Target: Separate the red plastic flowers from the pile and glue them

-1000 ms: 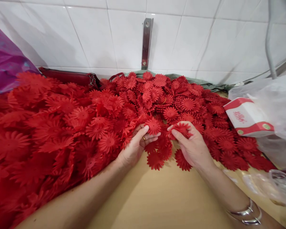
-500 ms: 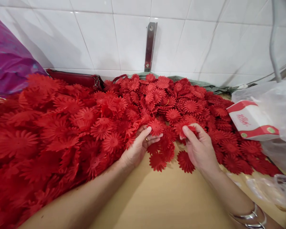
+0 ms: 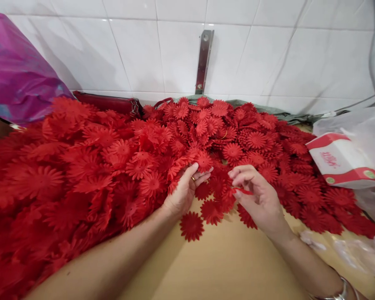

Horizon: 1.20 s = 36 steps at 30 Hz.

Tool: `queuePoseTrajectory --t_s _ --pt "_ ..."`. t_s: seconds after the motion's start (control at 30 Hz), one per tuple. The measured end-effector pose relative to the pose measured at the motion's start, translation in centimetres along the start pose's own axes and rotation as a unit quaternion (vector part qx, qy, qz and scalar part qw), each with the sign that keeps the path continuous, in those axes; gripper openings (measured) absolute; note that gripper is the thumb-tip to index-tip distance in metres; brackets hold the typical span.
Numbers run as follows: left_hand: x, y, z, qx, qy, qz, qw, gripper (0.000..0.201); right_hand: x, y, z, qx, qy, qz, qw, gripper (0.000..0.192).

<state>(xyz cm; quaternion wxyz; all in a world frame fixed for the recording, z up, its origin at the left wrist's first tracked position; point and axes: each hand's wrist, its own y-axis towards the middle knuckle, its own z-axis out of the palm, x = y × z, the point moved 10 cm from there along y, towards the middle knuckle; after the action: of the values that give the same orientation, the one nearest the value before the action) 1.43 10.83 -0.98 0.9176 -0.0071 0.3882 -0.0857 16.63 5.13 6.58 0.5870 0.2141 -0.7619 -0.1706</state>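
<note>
My left hand [image 3: 185, 189], a ring on one finger, pinches a red flower-shaped cutout [image 3: 203, 161] between thumb and fingers at the pile's front edge. My right hand [image 3: 261, 200] is to its right, index finger raised. A thin red cutout [image 3: 244, 191], seen nearly edge-on, lies between its thumb and the other fingers. Below and between the hands are several loose red flower cutouts [image 3: 211, 211] on the tan table [image 3: 187, 271]. One single flower cutout [image 3: 191, 226] lies flat just below my left hand.
A large heap of red flower cutouts [image 3: 90, 175] spreads left and along the back. Behind stand a dark red purse [image 3: 108, 101] and a tiled wall with a metal bracket [image 3: 204, 62]. A purple bag [image 3: 21, 71] is at left, a red-and-white box [image 3: 343, 160] in clear plastic at right.
A flower cutout now lies on the table below my left hand, where bare table showed before. My right hand's fingers have spread and its index finger has lifted. The view has shifted slightly left.
</note>
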Motion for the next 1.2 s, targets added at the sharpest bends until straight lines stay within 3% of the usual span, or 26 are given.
queuePoseTrajectory --t_s 0.17,0.27,0.4,0.5,0.6,0.8,0.93,1.03,1.2 --pt "0.0 -0.3 -0.1 -0.001 0.017 0.007 1.0 0.027 0.4 -0.3 1.7 0.079 -0.075 -0.023 0.994 0.01" --pt "0.2 -0.3 -0.4 -0.015 0.02 0.001 1.0 0.026 1.2 -0.7 3.0 0.14 -0.148 -0.041 0.978 0.033" --pt "0.3 -0.2 -0.4 -0.017 0.015 0.0 1.0 0.027 1.3 -0.5 2.7 0.123 -0.171 -0.04 0.977 0.028" --pt "0.5 -0.1 -0.4 -0.015 0.009 -0.006 1.0 0.029 1.5 -1.0 4.0 0.175 -0.158 -0.058 0.97 0.023" --pt "0.6 -0.2 -0.4 -0.01 0.004 -0.008 1.0 0.029 1.5 -1.2 4.8 0.193 -0.16 -0.069 0.966 0.032" --pt "0.6 -0.3 -0.2 -0.001 0.021 -0.016 1.0 0.032 1.7 -0.3 2.8 0.106 -0.152 -0.081 0.979 0.021" --pt "0.7 -0.4 0.4 0.025 0.053 -0.013 0.998 0.032 1.8 -0.8 4.2 0.194 -0.193 -0.097 0.957 0.019" --pt "0.7 -0.4 0.1 0.003 0.03 -0.015 0.999 0.034 1.5 -1.2 4.9 0.221 -0.206 -0.091 0.949 0.013" --pt "1.0 -0.4 0.0 0.0 0.007 -0.033 0.999 0.034 1.5 -1.8 6.2 0.264 -0.145 -0.1 0.948 0.039"
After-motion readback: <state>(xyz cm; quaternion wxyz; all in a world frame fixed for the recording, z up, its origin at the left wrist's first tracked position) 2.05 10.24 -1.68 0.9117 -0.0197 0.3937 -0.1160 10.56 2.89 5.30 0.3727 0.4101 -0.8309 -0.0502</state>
